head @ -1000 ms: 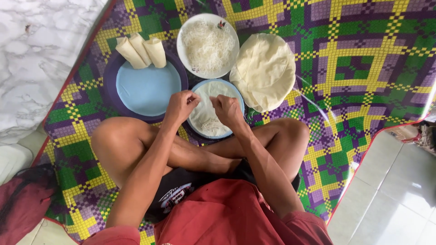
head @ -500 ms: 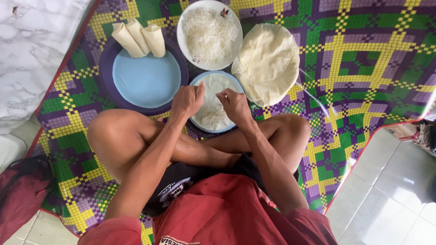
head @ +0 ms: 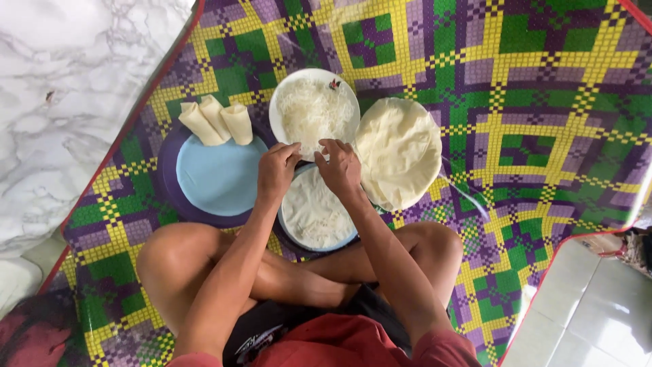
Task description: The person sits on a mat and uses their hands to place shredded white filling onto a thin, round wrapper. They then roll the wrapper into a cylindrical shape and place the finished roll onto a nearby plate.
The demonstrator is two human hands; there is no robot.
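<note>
Both hands, the left hand [head: 277, 170] and right hand [head: 339, 166], have moved up from the thin round wrapper [head: 314, 212] to the white bowl [head: 278, 112] of pale shreds, fingers pinched together at its rim.

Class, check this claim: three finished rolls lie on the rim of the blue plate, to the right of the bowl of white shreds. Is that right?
Not quite. The head view shows the three rolls on the blue plate rim, but to the left of the bowl of white shreds, not the right.

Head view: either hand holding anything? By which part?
Cannot tell for sure. Both the left hand and right hand have fingertips at the far edge of the wrapper on the small plate, beside the shredded filling; a pinch isn't visible.
</note>
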